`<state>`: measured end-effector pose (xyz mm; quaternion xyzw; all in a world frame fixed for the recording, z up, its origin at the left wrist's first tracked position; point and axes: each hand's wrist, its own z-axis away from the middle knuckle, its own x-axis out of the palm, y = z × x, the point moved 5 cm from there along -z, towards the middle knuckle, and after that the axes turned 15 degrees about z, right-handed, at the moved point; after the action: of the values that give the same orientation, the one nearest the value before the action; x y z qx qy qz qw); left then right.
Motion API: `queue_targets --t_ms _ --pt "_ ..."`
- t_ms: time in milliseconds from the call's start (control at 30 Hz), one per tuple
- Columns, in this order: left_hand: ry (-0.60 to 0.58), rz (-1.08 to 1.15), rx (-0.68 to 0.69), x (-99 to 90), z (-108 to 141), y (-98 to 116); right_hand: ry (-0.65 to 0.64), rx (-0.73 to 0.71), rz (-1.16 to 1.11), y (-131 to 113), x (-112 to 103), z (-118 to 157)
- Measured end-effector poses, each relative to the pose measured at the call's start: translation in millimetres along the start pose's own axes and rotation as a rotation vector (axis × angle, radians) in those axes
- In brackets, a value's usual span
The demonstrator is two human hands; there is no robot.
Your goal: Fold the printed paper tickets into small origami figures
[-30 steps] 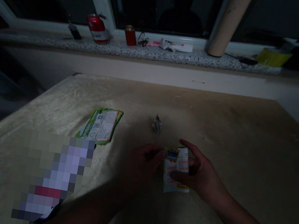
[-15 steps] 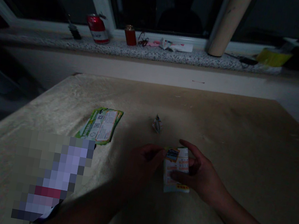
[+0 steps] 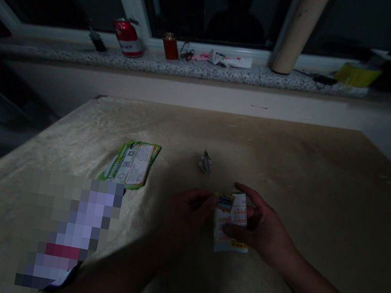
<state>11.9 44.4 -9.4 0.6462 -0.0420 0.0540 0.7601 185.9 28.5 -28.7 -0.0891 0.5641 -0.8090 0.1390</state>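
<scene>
A small printed packet (image 3: 234, 226), white with orange text, is held over the table (image 3: 291, 158). My right hand (image 3: 264, 229) grips its right side, thumb across the front and index finger extended past the top edge. My left hand (image 3: 189, 211) is closed at the packet's upper left corner, pinching a small orange-edged card or label (image 3: 225, 202) that lies over the packet's front. Whether this piece is separate from the packet cannot be made out. Beyond the hands, a small folded paper piece (image 3: 206, 162) rests on the table.
A green and white packet (image 3: 135, 165) lies on the left of the table, with a pixelated purplish object (image 3: 78, 232) nearer me. Along the windowsill (image 3: 194, 69) stand a red can (image 3: 127, 38), an orange-red bottle (image 3: 170, 47), crumpled wrappers (image 3: 229, 60) and a cardboard tube (image 3: 301, 29).
</scene>
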Motion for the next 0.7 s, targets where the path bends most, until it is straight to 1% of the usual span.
queue_targets --t_ms 200,400,567,700 --pt "0.013 -0.027 0.011 -0.7 0.1 0.0 0.02 -0.015 -0.004 -2.4 0.1 1.3" --pt "-0.008 0.002 0.032 -0.5 1.2 1.0 0.01 -0.041 -0.003 -1.2 0.1 0.9" --pt "0.014 -0.001 0.022 -0.2 1.4 1.5 0.03 -0.03 0.001 -0.8 -0.7 -0.1" --pt "0.009 0.007 0.027 -0.4 1.2 0.9 0.016 -0.032 0.003 -0.5 0.8 -0.4"
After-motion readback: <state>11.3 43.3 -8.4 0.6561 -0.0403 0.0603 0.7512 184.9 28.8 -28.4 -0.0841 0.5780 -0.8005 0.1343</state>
